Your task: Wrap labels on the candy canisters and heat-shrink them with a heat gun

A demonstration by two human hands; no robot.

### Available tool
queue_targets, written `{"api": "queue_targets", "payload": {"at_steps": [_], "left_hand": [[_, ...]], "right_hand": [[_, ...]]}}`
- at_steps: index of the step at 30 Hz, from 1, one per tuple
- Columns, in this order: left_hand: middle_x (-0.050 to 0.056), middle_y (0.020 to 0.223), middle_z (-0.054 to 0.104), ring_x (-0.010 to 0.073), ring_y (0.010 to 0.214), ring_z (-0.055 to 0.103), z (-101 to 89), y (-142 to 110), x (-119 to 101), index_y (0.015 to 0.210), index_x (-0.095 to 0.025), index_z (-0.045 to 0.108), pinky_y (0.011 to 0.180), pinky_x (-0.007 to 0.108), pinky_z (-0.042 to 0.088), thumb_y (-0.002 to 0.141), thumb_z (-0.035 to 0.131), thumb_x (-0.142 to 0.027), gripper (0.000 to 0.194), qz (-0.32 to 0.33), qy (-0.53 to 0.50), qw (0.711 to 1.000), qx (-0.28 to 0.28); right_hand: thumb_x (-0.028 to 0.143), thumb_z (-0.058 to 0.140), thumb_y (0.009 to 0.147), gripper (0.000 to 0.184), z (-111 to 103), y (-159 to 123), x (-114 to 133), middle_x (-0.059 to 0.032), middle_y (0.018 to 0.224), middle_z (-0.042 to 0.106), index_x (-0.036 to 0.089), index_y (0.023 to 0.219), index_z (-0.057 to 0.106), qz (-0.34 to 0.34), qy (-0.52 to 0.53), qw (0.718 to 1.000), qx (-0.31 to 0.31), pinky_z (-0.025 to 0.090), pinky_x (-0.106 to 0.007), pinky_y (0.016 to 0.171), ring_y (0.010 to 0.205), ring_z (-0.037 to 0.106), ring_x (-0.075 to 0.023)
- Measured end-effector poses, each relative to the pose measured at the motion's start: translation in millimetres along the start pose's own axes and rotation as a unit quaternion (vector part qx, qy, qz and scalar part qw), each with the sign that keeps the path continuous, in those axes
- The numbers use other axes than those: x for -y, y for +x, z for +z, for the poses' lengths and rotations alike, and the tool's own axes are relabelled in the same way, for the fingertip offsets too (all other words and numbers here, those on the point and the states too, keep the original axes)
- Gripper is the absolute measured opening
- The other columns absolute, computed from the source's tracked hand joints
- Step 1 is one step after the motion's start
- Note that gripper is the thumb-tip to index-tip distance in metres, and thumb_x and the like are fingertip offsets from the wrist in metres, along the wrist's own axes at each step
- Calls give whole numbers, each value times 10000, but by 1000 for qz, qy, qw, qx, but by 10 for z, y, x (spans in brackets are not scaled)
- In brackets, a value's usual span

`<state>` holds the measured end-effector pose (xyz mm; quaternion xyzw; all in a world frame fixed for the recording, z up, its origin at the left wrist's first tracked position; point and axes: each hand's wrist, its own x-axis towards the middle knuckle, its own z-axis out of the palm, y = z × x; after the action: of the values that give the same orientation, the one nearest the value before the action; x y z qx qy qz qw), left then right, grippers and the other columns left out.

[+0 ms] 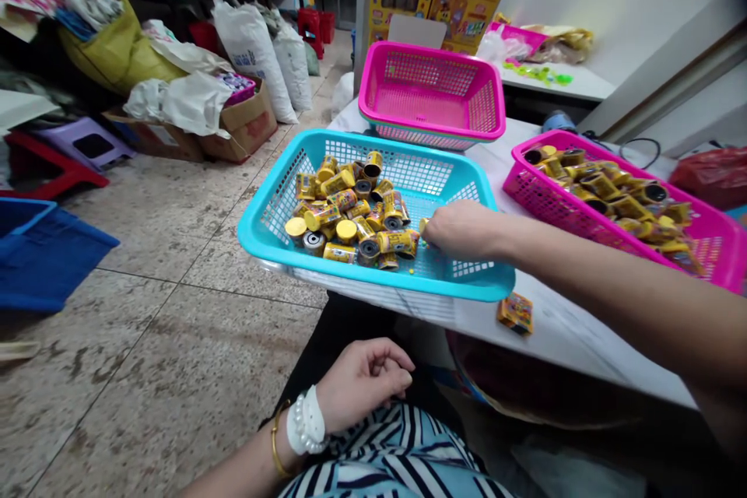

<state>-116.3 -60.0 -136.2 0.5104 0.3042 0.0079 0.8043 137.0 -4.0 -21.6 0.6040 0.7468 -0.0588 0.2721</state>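
My right hand [458,229] reaches into the turquoise basket [373,280] with its fingers closed. The end of a small yellow canister [424,226] shows at the fingertips; the rest is hidden. Many small canisters [338,183] in yellow printed wrap lie heaped to the left in this basket, some upright, some on their sides. Bare basket floor shows on the right. Above my lap, over the striped clothing, rests my left hand [367,377], loosely curled shut with nothing visible in it.
A pink basket [525,191] of similar canisters stands to the right. Behind is another pink basket [432,50] with nothing visible inside. A small printed box [516,313] lies at the table's front edge. Left on the floor are a blue bin [50,257], stools, boxes and sacks.
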Motion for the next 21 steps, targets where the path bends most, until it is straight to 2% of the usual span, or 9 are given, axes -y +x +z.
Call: {"api": "queue_targets", "payload": {"at_steps": [2, 4, 7, 9, 12, 15, 18, 20, 21], "left_hand": [[1, 675, 609, 107, 617, 558, -20, -25, -66, 909, -123, 662, 548, 214, 424, 742, 732, -441, 366, 7, -7, 1000, -7], [4, 665, 610, 99, 592, 538, -22, -48, -155, 899, -121, 664, 535, 211, 413, 740, 739, -443, 367, 21, -16, 1000, -14], [2, 658, 609, 77, 543, 497, 9, -67, -283, 916, -116, 666, 519, 206, 393, 758, 739, -433, 362, 59, -41, 997, -15], [12, 713, 626, 65, 541, 490, 44, -64, -336, 966, -113, 668, 527, 207, 393, 776, 736, -427, 373, 88, -65, 994, -11], [31, 833, 645, 64, 596, 513, 105, -36, -340, 1033, -116, 677, 565, 212, 415, 770, 760, -407, 401, 107, -111, 988, 13], [21, 814, 647, 72, 643, 527, 169, 6, -245, 974, -115, 689, 613, 218, 425, 723, 815, -361, 374, 78, -143, 985, 63], [1, 733, 634, 70, 627, 522, 226, 47, -81, 859, -107, 678, 608, 213, 401, 662, 866, -332, 353, 18, -158, 984, 81], [-3, 692, 617, 61, 580, 492, 256, 73, 38, 830, -101, 671, 569, 208, 363, 654, 871, -357, 369, -26, -178, 980, 78], [-7, 663, 599, 54, 555, 470, 270, 85, 93, 824, -95, 671, 551, 205, 340, 663, 864, -373, 375, -44, -192, 977, 80]], "right_hand": [[119, 598, 793, 200, -20, -80, -111, -92, 795, 750, 172, 860, 779, -20, 58, 997, -40, 451, -284, 628, 714, 682, -203], [141, 602, 811, 209, -46, -288, -167, -54, 861, 756, 204, 904, 778, -34, 150, 979, -131, 479, -288, 702, 766, 681, -183], [268, 634, 855, 208, -21, -777, 8, -23, 881, 744, 230, 1019, 755, 7, 307, 906, -290, 502, -265, 696, 749, 668, -156], [311, 698, 829, 231, 79, -1094, 299, -10, 854, 733, 245, 1048, 730, 83, 406, 848, -332, 509, -249, 641, 699, 663, -149], [339, 745, 801, 137, 352, -1356, 841, -10, 783, 720, 234, 887, 721, 165, 561, 754, -301, 525, -241, 601, 649, 665, -151], [372, 734, 815, 175, 690, -1369, 1302, -16, 696, 693, 201, 830, 699, 194, 713, 633, -231, 540, -250, 593, 601, 662, -148], [371, 779, 774, 273, 990, -1312, 1588, 10, 669, 675, 192, 945, 665, 211, 827, 491, -173, 536, -249, 558, 532, 649, -132], [359, 807, 747, 315, 1136, -1291, 1704, 17, 669, 677, 190, 952, 636, 207, 867, 424, -159, 525, -241, 539, 508, 640, -124], [356, 811, 744, 310, 1190, -1288, 1748, 17, 662, 678, 189, 929, 627, 205, 876, 405, -164, 522, -238, 541, 509, 639, -122]]}}
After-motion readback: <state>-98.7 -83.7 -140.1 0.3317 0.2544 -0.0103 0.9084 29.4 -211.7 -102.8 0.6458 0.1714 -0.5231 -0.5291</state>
